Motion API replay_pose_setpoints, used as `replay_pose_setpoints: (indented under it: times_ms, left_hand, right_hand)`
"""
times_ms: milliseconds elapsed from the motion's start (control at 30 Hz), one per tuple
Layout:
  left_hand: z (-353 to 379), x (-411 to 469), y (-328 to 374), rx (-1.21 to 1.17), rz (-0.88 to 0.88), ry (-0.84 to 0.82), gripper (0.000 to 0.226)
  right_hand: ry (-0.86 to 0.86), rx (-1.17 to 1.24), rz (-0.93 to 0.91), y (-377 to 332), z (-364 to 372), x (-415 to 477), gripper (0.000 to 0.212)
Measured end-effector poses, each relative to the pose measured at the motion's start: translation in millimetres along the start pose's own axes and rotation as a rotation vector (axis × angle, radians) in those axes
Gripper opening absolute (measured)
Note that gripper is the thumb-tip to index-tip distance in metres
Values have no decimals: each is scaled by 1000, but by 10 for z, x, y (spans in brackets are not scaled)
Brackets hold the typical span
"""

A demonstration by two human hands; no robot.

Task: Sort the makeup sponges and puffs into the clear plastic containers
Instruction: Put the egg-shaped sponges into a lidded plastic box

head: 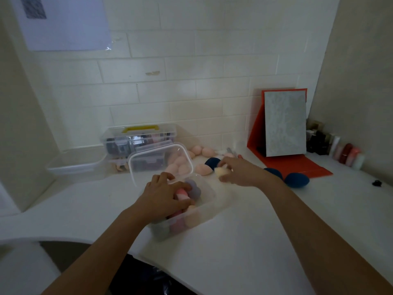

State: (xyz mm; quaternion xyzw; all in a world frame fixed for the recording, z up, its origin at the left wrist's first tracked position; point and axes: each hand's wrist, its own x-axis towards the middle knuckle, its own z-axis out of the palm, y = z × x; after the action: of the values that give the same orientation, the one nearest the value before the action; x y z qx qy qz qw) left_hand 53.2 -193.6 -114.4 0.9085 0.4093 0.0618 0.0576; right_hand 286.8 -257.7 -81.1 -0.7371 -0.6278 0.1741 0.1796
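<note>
left hand (165, 195): fingers curling over pink sponge (182, 194) in box (210, 198) | right hand (236, 171): fingers pinching cream sponge (220, 171) at box's 1 o'clock | risk: box looking crowded, sponges likely springing out once pressing eases

A wall of white-painted bricks (191, 81) runs behind the white counter (234, 241). A sheet of paper (63, 22) is taped to the wall at the upper left, and a small chip (152, 73) mars the paint near the middle. A plain beige side wall (361, 71) closes the right, with another pale wall (17, 113) on the left. The counter's near edge curves at the lower left. The light is dim, soft and even.
</note>
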Motion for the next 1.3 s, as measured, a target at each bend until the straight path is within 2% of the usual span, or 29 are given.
replay_pose_setpoints:
  times_ms: [67, 133, 167, 300, 533, 700, 900, 1033, 1133, 1200, 1300]
  left_hand:
    - [3, -7, 0, -1, 0, 4, 49]
    - [-3, -9, 2, 0, 0, 8, 49]
    - [-9, -11, 7, 5, 0, 7, 48]
    - [-28, -29, 31, 18, -9, -2, 49]
    - [-18, -90, -27, 19, -59, 15, 51]
    - [-32, -153, -115, 31, -108, 26, 51]
    - [-79, -242, -279, 31, -170, 12, 47]
    - [-130, -280, -342, 8, -182, -11, 77]
    - [-138, -299, -332, -12, -157, -1, 84]
    - [-136, -303, -324, -42, -126, 11, 80]
    - [-153, -279, -310, -137, -70, 51, 48]
  right_hand:
    - [41, 135, -115, -148, -52, -35, 35]
    - [-23, 256, -211, -336, -66, -127, 29]
    - [-67, 243, -243, -415, -52, -173, 29]
    - [-128, -47, -286, -582, 82, -262, 34]
    - [-180, -407, -304, -900, 205, -233, 26]
    - [-61, -570, -310, -1096, 348, -149, 22]
    - [1, -588, -365, -1214, 498, -78, 25]
    - [-54, -608, -387, -1263, 490, -2, 22]
    - [-169, -549, -427, -1220, 408, 149, 26]
    - [-157, -494, -433, -1175, 397, 227, 25]
    - [-53, -344, -418, -1084, 483, 276, 27]
